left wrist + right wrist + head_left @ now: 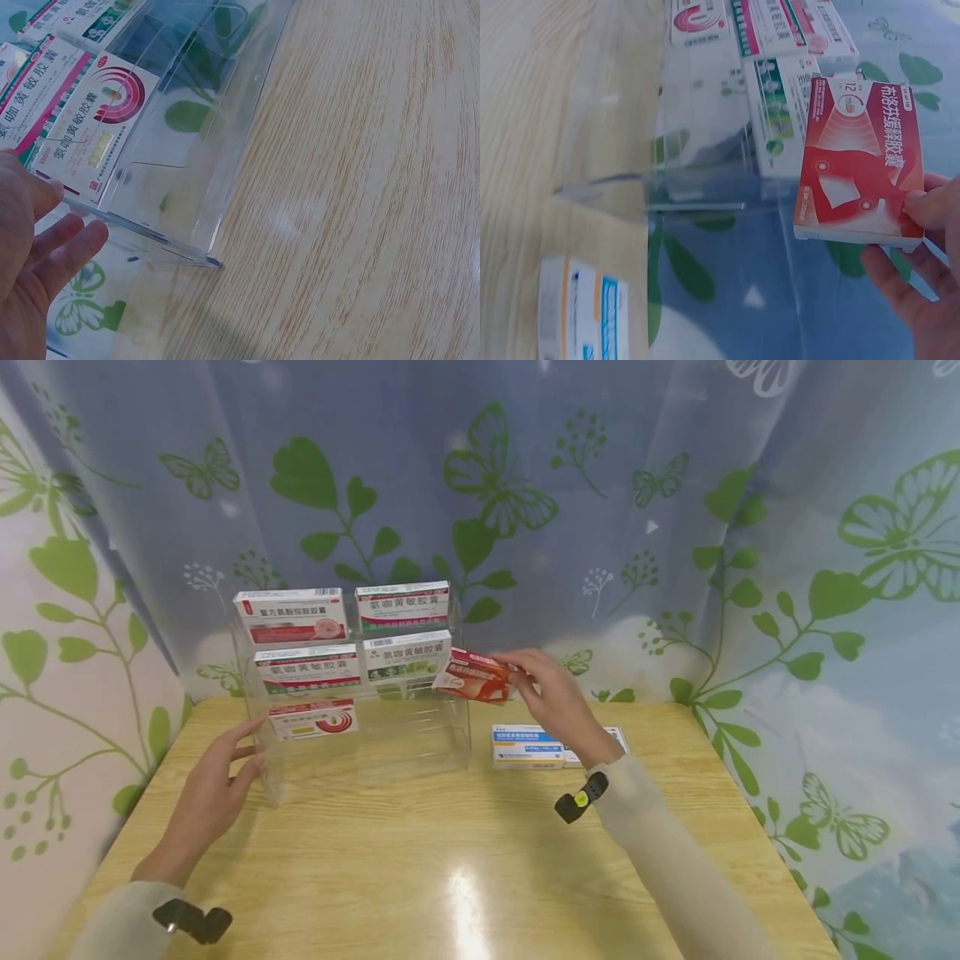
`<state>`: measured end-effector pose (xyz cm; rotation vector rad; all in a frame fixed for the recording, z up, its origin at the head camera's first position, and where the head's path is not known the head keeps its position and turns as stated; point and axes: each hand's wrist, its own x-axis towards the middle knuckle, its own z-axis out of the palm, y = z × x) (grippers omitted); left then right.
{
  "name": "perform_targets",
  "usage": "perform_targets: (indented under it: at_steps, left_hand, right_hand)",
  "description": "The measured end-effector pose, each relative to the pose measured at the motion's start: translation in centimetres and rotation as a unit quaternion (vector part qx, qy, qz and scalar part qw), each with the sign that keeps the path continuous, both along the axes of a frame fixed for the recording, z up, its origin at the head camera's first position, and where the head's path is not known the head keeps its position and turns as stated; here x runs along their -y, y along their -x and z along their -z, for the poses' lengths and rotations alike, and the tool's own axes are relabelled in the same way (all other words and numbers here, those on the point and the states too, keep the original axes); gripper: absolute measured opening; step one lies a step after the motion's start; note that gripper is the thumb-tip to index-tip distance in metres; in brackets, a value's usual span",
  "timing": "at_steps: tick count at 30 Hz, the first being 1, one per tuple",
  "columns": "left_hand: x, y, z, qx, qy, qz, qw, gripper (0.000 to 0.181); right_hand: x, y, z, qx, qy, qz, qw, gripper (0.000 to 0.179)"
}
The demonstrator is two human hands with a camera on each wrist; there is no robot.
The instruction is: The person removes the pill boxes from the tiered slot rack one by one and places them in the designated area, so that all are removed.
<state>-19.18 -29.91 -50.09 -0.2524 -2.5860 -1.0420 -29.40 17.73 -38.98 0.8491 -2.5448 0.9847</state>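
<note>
My right hand (551,693) pinches a red medicine box (474,677) by its right end, tilted, at the right side of a clear acrylic rack (412,747). In the right wrist view the red box (861,161) shows its printed front, with the thumb on its face and fingers beneath. My left hand (217,785) is at the rack's left side, fingertips right at its edge; the left wrist view shows the thumb and fingers by that side panel. Medicine boxes fill the rack's upper two tiers, and a white box with a red ring pattern (313,720) stands in the lower left.
On the table right of the rack lies a blue and white medicine box (527,747), with another white box (615,739) beside it, partly behind my right wrist. A patterned curtain (510,468) hangs behind the wooden table (390,860).
</note>
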Motion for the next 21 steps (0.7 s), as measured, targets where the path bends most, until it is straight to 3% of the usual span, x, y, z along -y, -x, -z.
perform_targets:
  at_steps: [6,11,21]
  left_hand:
    - [0.0,0.0,0.1,0.0,-0.001,0.001,1.0,0.059]
    - [0.2,0.1,0.2,0.001,0.001,0.004,1.0,0.058]
    - [0.2,0.1,0.2,0.01,0.001,0.002,1.0,0.059]
  right_hand:
    - [-2.7,-0.9,1.3,0.018,-0.031,0.011,0.9993,0.032]
    - [-5.2,-1.7,3.6,0.057,-0.047,0.006,0.9972,0.031]
    - [-9.5,-3.2,7.9,0.178,-0.063,0.011,0.982,0.029]
